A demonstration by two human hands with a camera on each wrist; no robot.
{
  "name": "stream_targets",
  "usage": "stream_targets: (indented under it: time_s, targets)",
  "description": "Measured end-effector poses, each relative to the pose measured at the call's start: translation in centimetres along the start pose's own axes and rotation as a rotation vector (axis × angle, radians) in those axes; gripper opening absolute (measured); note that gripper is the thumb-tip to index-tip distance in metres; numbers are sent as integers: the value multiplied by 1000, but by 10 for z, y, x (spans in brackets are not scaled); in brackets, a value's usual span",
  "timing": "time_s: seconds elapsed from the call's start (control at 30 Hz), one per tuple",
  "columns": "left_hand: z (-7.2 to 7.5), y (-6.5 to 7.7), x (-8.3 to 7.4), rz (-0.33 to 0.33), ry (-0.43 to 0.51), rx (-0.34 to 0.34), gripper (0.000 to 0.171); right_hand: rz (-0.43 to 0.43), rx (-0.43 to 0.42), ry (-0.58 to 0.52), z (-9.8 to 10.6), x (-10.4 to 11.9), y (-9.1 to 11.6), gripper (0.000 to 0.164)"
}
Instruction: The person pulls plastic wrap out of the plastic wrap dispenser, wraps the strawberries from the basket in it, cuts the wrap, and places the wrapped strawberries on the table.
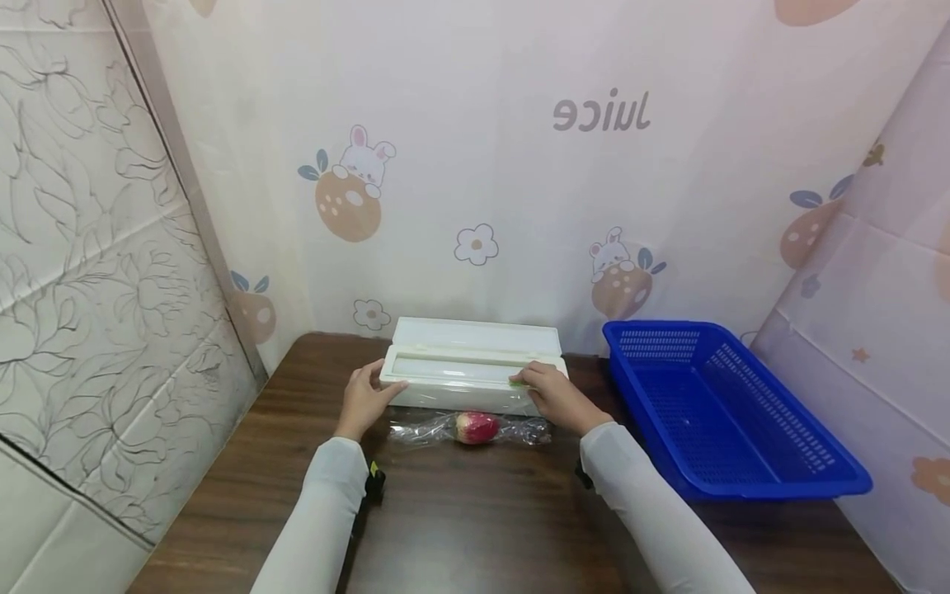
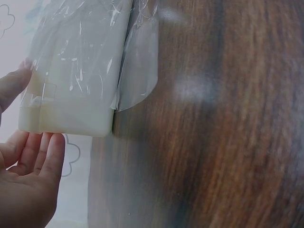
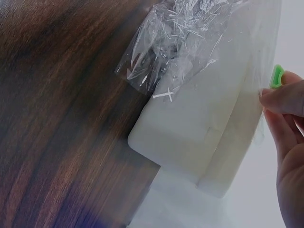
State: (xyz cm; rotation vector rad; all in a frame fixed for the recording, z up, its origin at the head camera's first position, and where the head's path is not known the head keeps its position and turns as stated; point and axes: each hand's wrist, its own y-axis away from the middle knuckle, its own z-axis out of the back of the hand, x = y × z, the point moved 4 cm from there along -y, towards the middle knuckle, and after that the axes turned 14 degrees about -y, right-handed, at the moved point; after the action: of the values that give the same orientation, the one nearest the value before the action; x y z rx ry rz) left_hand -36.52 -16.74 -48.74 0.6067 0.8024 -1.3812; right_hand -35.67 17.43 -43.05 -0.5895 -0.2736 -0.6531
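A white cling film dispenser [image 1: 460, 398], its lid [image 1: 475, 334] raised, stands at the back of the table. My left hand [image 1: 365, 400] grips its left end, the thumb at the front edge and the fingers against the end in the left wrist view. At the right part of the front rim, my right hand [image 1: 552, 392] pinches a small green slide cutter [image 3: 277, 77]. Clear cling film [image 2: 80, 57] hangs over the dispenser's front. Just before it lies a red-and-yellow fruit [image 1: 477, 427] in clear film, the film bunched and spread out on both sides.
A blue perforated plastic basket [image 1: 772, 487] stands to the right of the dispenser, near my right forearm. A patterned curtain [image 1: 475, 165] hangs right behind the brown wooden table [image 1: 475, 511]. White tiled wall [image 1: 96, 272] borders the left side.
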Motion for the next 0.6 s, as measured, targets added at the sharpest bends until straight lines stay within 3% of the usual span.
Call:
stream_targets:
  time_s: [0.27,0.37,0.6]
  targets:
    - [1,-1,0,-4,10,0,79,55,17,29,-3,3,-3,35]
    - [1,-1,0,2,11,6,78,6,26,32,-3,4,-4,34]
    - [1,-1,0,2,5,7,79,-176,-6,-28,-5,6,-14,14]
